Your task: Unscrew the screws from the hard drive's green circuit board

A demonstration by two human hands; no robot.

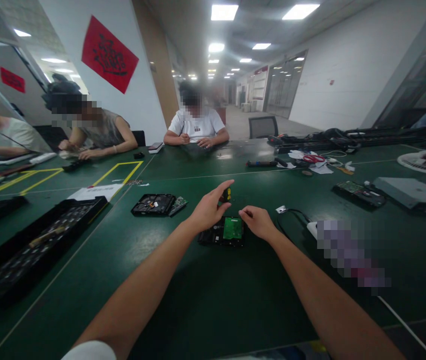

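In front of me a black hard drive (213, 236) lies on the table with its green circuit board (234, 228) facing up. Above its far edge is my left hand (209, 207), thumb and forefinger curved round a short black-and-yellow object (228, 193) that looks like a tool handle. Its lower end is hidden or too dark to make out. At the drive's right edge, my right hand (258, 221) is closed, with thumb and fingertips pinched together close to the board. Whatever is in that pinch is too small to see.
Left of the drive sits another black drive case (153, 204) beside a loose circuit board (178, 205). A long black tray (40, 245) stands farther left. A cable plug (281, 210), another drive (359, 193) and a grey box (413, 192) lie right. Co-workers (196, 125) sit opposite.
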